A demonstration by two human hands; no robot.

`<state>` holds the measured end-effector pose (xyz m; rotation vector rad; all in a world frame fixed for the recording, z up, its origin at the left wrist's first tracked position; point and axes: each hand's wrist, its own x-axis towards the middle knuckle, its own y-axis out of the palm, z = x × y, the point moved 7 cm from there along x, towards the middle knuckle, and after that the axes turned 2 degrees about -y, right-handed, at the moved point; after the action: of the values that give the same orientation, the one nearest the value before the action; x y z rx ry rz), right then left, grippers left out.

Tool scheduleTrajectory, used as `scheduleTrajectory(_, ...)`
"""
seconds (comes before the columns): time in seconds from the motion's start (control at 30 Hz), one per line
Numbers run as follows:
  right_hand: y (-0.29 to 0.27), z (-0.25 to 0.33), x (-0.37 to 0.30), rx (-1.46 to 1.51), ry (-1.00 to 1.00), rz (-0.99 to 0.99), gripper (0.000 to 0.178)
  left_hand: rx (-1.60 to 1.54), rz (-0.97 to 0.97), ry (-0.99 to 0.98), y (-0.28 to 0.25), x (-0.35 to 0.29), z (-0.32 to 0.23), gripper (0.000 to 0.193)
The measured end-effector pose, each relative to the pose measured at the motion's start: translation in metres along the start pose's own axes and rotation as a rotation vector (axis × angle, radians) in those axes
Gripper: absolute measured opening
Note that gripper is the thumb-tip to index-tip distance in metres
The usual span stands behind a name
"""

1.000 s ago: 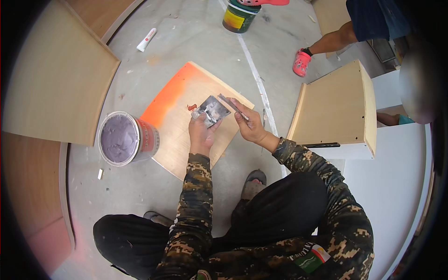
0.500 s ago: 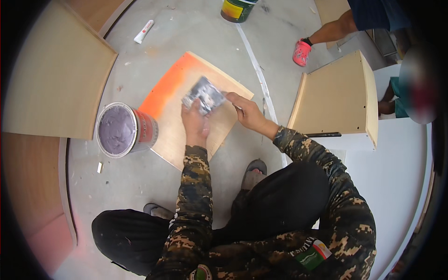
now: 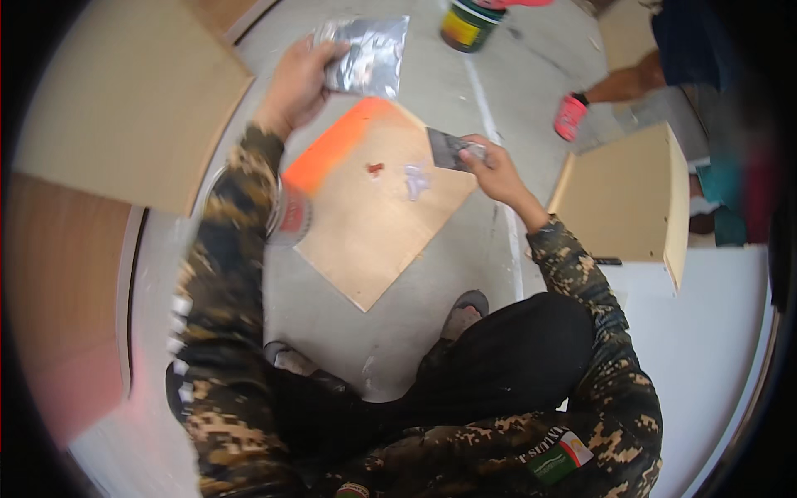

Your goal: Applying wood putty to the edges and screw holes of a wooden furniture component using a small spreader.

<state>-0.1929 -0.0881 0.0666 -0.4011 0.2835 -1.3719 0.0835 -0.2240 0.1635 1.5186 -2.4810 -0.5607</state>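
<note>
1. Left hand (image 3: pixel 303 79): closed in a grasp on a shiny silver-grey plate (image 3: pixel 371 56), square in outline. The thumb lies over the plate's left edge; the other fingers are largely hidden and blurred, so their exact spread cannot be told.
2. Plate position: toward the top of the view, just past the far corner of the wooden board (image 3: pixel 361 241). Its height above the floor (image 3: pixel 390 340) cannot be judged.
3. Right hand (image 3: pixel 498 174): closed around the near end of a flat, dark scraper (image 3: pixel 444 148). The thumb presses along it, and the wide end points up and to the left.
4. Scraper position: at the right-hand edge of the board as seen in the view. Contact between scraper and board cannot be confirmed.
5. Board: lies on the floor in front of the person's feet. An orange band (image 3: pixel 332 149) covers its upper-left side. A pale lavender smear (image 3: pixel 415 183) and a small red-brown patch (image 3: pixel 375 169) are visible on its face, apart from each other.
6. Tub (image 3: pixel 292 217): stands beside the board's left side, partly covered by the left forearm.
</note>
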Motion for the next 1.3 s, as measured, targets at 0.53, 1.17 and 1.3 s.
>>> scheduleTrajectory(0.53, 0.218, 0.228, 0.093, -0.157, -0.273, 0.594, 0.029, 0.076, -1.228, 0.515, -0.241, -0.275, 0.006, 0.03)
scheduleTrajectory(1.17, 0.451, 0.115, 0.118, -1.007, -0.048, 1.003, 0.024, -0.035, -1.244, 0.578, -0.228, -0.266, 0.039, 0.032)
scheduleTrajectory(1.3, 0.461, 0.119, 0.112, -0.886, -0.003, 1.15, 0.027, 0.158, -1.282, 0.521, -0.22, -0.267, 0.032, 0.036)
